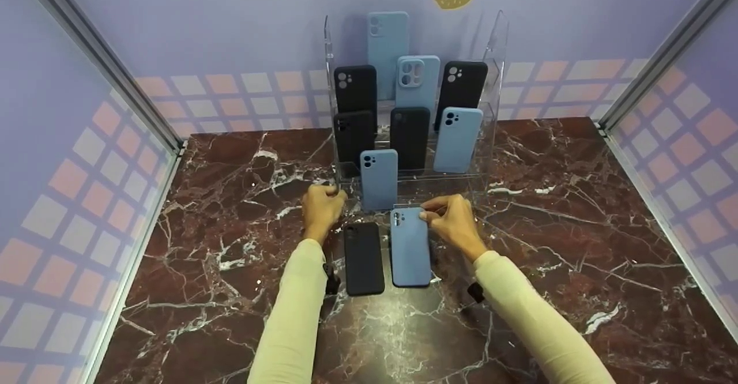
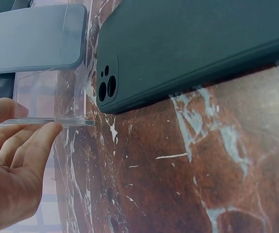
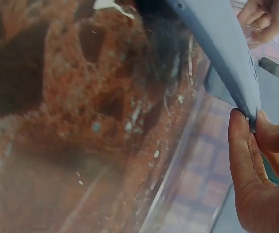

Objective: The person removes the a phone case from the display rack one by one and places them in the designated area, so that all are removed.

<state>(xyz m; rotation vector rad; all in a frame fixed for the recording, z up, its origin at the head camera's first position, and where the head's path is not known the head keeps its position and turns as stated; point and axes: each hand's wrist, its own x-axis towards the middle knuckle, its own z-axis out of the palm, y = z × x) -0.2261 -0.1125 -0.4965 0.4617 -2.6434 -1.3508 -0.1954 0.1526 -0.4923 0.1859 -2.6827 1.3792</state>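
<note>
My left hand [image 1: 321,210] pinches the side edge of a clear acrylic display stand [image 2: 76,122] near its front bottom, thumb on one face and fingers on the other. With thumb and fingertips, my right hand [image 1: 454,222] pinches the upper right corner of a light blue phone case [image 1: 410,251]. In the right wrist view that blue case [image 3: 221,53] is seen nearly edge-on, its corner between the fingertips. A black phone case [image 1: 364,260] lies to its left on the marble-patterned table, camera holes toward the stand.
On the stand's tiers lean several black and blue phone cases; a blue case [image 1: 379,179] stands lowest, between my hands. A black case [image 1: 409,139] is behind it. Patterned panels [image 1: 69,188] enclose the table [image 1: 576,228] at the back and both sides.
</note>
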